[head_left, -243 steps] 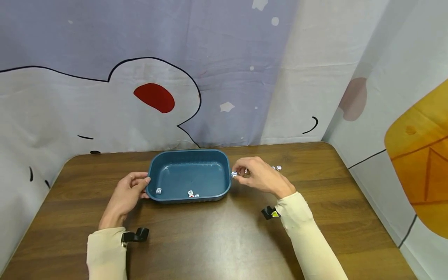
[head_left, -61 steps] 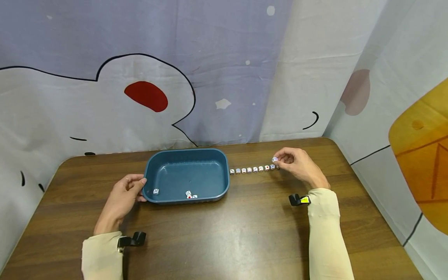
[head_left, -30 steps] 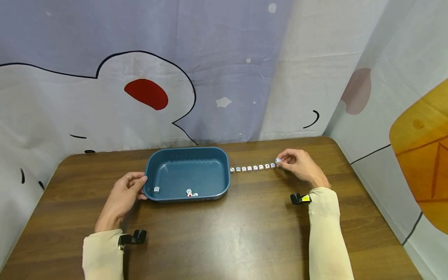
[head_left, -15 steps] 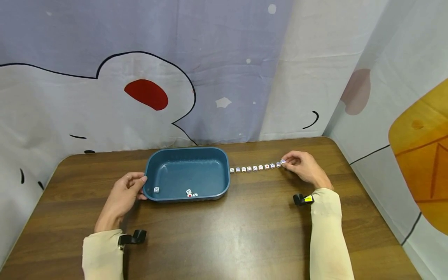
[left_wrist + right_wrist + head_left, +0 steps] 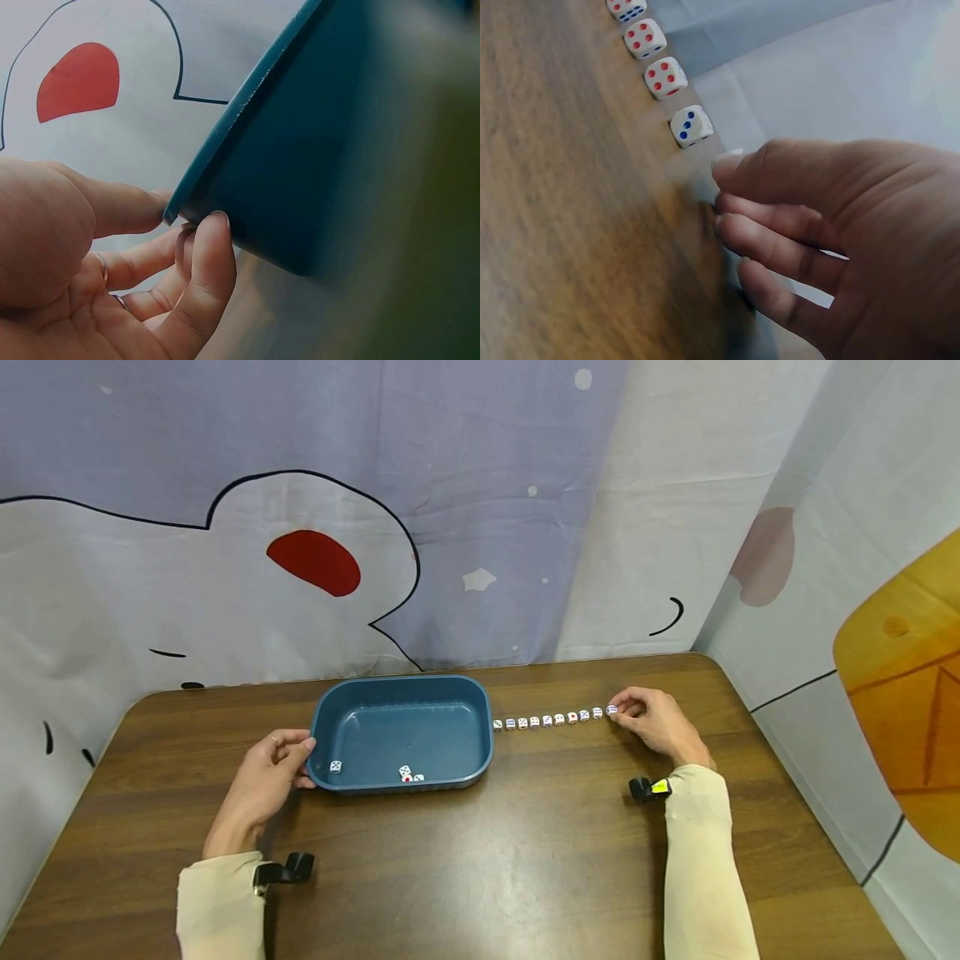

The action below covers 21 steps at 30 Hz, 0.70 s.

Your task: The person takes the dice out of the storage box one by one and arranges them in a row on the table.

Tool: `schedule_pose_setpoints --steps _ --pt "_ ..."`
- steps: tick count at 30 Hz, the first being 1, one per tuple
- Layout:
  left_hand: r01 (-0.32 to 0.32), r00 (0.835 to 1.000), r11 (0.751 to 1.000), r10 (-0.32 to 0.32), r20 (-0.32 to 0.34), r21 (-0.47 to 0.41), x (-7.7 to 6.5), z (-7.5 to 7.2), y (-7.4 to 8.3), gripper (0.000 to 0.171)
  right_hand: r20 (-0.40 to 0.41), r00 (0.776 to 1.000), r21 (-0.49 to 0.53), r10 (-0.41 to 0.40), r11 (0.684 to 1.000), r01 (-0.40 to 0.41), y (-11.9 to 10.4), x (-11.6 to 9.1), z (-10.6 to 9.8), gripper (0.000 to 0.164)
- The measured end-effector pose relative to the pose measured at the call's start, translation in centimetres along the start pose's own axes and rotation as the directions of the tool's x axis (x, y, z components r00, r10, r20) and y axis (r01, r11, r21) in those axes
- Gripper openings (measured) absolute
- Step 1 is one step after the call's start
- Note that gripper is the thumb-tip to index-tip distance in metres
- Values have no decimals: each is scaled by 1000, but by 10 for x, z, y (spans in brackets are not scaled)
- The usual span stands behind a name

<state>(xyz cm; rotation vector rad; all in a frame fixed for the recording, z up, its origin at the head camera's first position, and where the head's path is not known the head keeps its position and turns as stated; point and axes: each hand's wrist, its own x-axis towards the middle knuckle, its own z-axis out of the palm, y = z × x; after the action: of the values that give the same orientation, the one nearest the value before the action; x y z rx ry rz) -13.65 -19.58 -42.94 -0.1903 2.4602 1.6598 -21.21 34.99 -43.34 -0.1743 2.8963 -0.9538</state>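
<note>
My left hand holds the left end of a blue plastic tray; in the left wrist view its thumb is over the rim and its fingers press the outer wall. Right of the tray, a row of small white dice with red and blue pips runs along the wooden table. At the row's right end my right hand pinches a die between thumb and fingers, beside the last die. In the right wrist view the thumb hides the pinched die; a die with three blue pips lies closest.
Inside the tray, one die lies near the left end and a small cluster of dice near the front wall. A printed curtain hangs behind the table's back edge. Bare wooden tabletop lies between my forearms.
Eight seconds ago my right hand was beside the tray with a die. Since then it has moved right along the row, most recently shifting slightly right and down. The left hand still holds the tray.
</note>
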Motion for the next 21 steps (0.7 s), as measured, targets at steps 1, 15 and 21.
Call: schedule_pose_setpoints --steps 1,15,21 --pt "-2 1000 1000 2 0 0 0 0 0 49 -3 1000 -13 4 1000 -4 1 0 0 14" --pt "10 1000 1000 -10 -2 7 0 0 1 50 -16 1000 -50 -10 999 9 2 2 5 12" --pt "11 1000 1000 -11 0 1 0 0 1 49 -12 1000 -61 -21 998 21 3 3 6 12"
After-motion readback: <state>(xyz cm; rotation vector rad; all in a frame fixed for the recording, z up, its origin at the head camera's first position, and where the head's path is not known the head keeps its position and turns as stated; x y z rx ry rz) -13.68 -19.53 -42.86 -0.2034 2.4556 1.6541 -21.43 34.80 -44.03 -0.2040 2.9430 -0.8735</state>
